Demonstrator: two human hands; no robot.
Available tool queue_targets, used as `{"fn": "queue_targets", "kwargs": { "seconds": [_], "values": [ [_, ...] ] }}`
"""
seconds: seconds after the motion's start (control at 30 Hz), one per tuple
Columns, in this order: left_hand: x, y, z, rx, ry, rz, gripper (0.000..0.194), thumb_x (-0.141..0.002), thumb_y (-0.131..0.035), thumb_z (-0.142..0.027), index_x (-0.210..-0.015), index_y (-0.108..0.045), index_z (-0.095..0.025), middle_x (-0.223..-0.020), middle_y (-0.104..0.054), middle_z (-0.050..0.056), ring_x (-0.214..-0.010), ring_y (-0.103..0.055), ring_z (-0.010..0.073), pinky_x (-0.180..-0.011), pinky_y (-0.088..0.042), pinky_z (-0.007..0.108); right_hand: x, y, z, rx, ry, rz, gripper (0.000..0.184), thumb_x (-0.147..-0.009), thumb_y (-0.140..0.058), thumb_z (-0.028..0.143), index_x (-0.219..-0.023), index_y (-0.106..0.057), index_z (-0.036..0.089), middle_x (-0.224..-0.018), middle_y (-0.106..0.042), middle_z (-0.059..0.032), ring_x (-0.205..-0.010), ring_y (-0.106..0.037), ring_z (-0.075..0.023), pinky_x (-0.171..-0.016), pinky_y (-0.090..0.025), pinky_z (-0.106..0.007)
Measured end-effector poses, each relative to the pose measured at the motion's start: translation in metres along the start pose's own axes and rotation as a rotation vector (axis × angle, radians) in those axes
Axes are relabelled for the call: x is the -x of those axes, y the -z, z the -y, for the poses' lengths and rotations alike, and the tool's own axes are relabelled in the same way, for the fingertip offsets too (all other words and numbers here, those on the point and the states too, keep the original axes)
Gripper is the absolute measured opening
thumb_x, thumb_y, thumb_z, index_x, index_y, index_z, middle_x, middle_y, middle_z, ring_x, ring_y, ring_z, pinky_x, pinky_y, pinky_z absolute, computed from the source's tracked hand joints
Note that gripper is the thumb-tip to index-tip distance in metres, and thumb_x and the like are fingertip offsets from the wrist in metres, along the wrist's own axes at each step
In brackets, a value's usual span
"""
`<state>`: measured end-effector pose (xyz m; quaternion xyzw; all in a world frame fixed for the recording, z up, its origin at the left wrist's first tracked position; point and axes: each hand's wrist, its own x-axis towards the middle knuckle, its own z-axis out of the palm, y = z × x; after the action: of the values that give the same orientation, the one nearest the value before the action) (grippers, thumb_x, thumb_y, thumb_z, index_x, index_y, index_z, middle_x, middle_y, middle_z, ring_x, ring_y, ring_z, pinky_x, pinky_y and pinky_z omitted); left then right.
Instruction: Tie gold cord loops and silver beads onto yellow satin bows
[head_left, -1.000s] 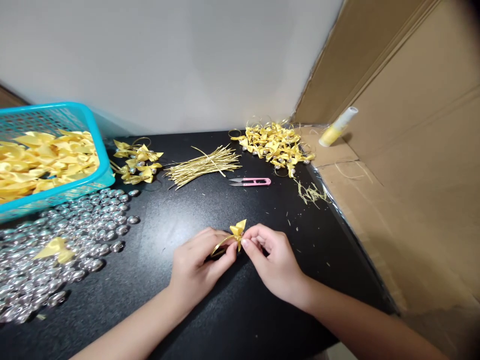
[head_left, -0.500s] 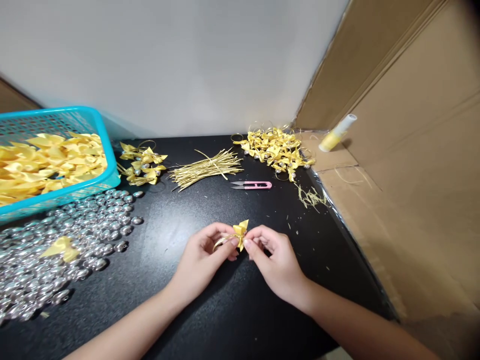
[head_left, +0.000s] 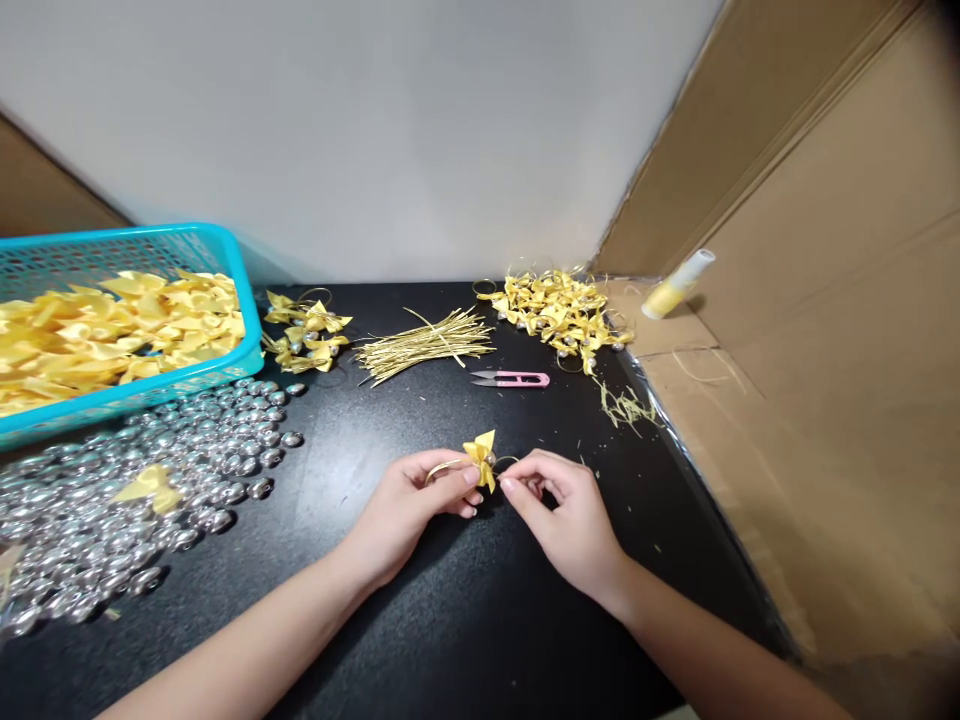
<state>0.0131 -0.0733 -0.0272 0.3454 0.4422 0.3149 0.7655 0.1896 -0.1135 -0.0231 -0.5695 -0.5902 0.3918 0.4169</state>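
A yellow ribbon bow (head_left: 480, 455) with a silver bead at its middle is pinched between the thumb and fingers of my left hand (head_left: 431, 495). Gold cord (head_left: 444, 468) curves from the bow over my left fingers. On the other side, my right hand (head_left: 559, 505) pinches a thin end of gold cord beside the bow, with a small loop of it (head_left: 508, 460) rising above the fingertips. Both hands are over the black table (head_left: 450, 620), and a narrow gap separates them.
At left, a blue basket (head_left: 251, 300) holds yellow bows, with many silver beads (head_left: 217, 440) before it. Farther back lie a gold cord bundle (head_left: 427, 345), pink thread snips (head_left: 521, 379), beaded bows (head_left: 555, 310) and cord scraps (head_left: 628, 405). A tube (head_left: 679, 283) stands at right.
My right hand has drawn slightly away to the right from the bow, and a loop of cord now shows between them. The whole view has shifted a little.
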Motion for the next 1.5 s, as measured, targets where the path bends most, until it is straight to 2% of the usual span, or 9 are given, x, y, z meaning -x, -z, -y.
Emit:
{"fn": "queue_targets", "kwargs": {
  "seconds": [0.3, 0.53, 0.63, 0.7, 0.77, 0.93, 1.07, 1.2, 1.5],
  "values": [
    [-0.001, -0.003, -0.002, -0.027, 0.021, 0.028, 0.029, -0.065, -0.083, -0.040, -0.068, -0.070, -0.014, -0.054, -0.064, -0.002, -0.051, -0.053, 0.0062, -0.052, -0.044, 0.016, -0.001, -0.002, -0.003, 0.037, 0.013, 0.026, 0.016, -0.084, -0.057, 0.018, -0.070, -0.066, 0.016, -0.062, -0.056, 0.0001, -0.058, -0.048, -0.0112, -0.056, -0.038, -0.024],
    [0.001, -0.006, -0.002, -0.121, -0.003, 0.010, 0.024, -0.062, -0.084, -0.031, -0.067, -0.069, -0.013, -0.051, -0.063, -0.003, -0.047, -0.051, 0.0065, -0.051, -0.042, 0.016, 0.000, -0.006, -0.005, 0.018, 0.051, 0.013, 0.015, -0.083, -0.059, 0.016, -0.070, -0.066, 0.016, -0.061, -0.055, 0.0012, -0.058, -0.048, -0.0109, -0.056, -0.038, -0.024],
    [0.001, -0.007, -0.002, -0.123, -0.009, -0.001, 0.025, -0.061, -0.084, -0.031, -0.064, -0.068, -0.013, -0.049, -0.062, -0.003, -0.046, -0.050, 0.0065, -0.050, -0.041, 0.016, -0.002, -0.006, -0.004, 0.023, 0.106, -0.020, 0.013, -0.083, -0.061, 0.013, -0.073, -0.068, 0.017, -0.064, -0.058, 0.0006, -0.060, -0.051, -0.0112, -0.058, -0.041, -0.023],
    [0.000, -0.007, -0.001, -0.096, -0.012, -0.024, 0.026, -0.060, -0.085, -0.032, -0.063, -0.067, -0.013, -0.048, -0.060, -0.003, -0.045, -0.049, 0.0061, -0.049, -0.041, 0.016, -0.004, -0.003, -0.003, 0.051, 0.158, -0.085, 0.008, -0.081, -0.063, 0.013, -0.082, -0.070, 0.017, -0.077, -0.064, -0.0024, -0.070, -0.056, -0.0132, -0.063, -0.044, -0.024],
    [-0.001, -0.005, 0.000, -0.056, -0.022, -0.047, 0.027, -0.062, -0.084, -0.034, -0.063, -0.067, -0.013, -0.050, -0.061, -0.003, -0.046, -0.049, 0.0053, -0.049, -0.040, 0.016, -0.006, 0.001, -0.003, 0.111, 0.201, -0.141, 0.012, -0.079, -0.065, 0.012, -0.090, -0.069, 0.017, -0.084, -0.065, -0.0038, -0.077, -0.058, -0.0154, -0.068, -0.045, -0.026],
    [-0.005, -0.001, -0.004, 0.057, 0.027, -0.035, 0.031, -0.061, -0.084, -0.037, -0.063, -0.066, -0.012, -0.059, -0.062, -0.003, -0.045, -0.049, 0.0032, -0.049, -0.041, 0.015, -0.009, 0.011, -0.005, 0.291, 0.268, -0.073, 0.009, -0.078, -0.067, 0.011, -0.081, -0.067, 0.020, -0.069, -0.061, 0.0003, -0.073, -0.055, -0.0171, -0.071, -0.042, -0.032],
    [-0.006, 0.001, -0.009, 0.053, 0.085, 0.001, 0.033, -0.060, -0.084, -0.037, -0.061, -0.063, -0.012, -0.057, -0.061, -0.002, -0.044, -0.049, 0.0032, -0.047, -0.040, 0.015, -0.007, 0.011, -0.004, 0.273, 0.352, -0.113, 0.013, -0.080, -0.065, 0.011, -0.090, -0.067, 0.019, -0.077, -0.061, -0.0016, -0.074, -0.054, -0.0166, -0.071, -0.041, -0.033],
    [-0.006, 0.001, -0.008, -0.036, 0.104, -0.005, 0.031, -0.060, -0.082, -0.036, -0.063, -0.063, -0.011, -0.055, -0.062, -0.002, -0.044, -0.051, 0.0038, -0.048, -0.041, 0.015, -0.006, 0.005, 0.001, 0.316, 0.472, -0.141, 0.009, -0.083, -0.064, 0.014, -0.084, -0.070, 0.021, -0.077, -0.060, -0.0017, -0.076, -0.054, -0.0165, -0.073, -0.039, -0.033],
    [-0.003, -0.007, 0.002, -0.220, -0.056, -0.067, 0.029, -0.058, -0.078, -0.035, -0.060, -0.057, -0.014, -0.051, -0.061, -0.003, -0.043, -0.050, 0.0068, -0.048, -0.040, 0.019, -0.008, -0.004, 0.007, 0.476, 0.295, -0.092, 0.002, -0.082, -0.069, 0.022, -0.081, -0.071, 0.022, -0.082, -0.062, -0.0020, -0.082, -0.056, -0.0187, -0.077, -0.036, -0.036]
  ]
}}
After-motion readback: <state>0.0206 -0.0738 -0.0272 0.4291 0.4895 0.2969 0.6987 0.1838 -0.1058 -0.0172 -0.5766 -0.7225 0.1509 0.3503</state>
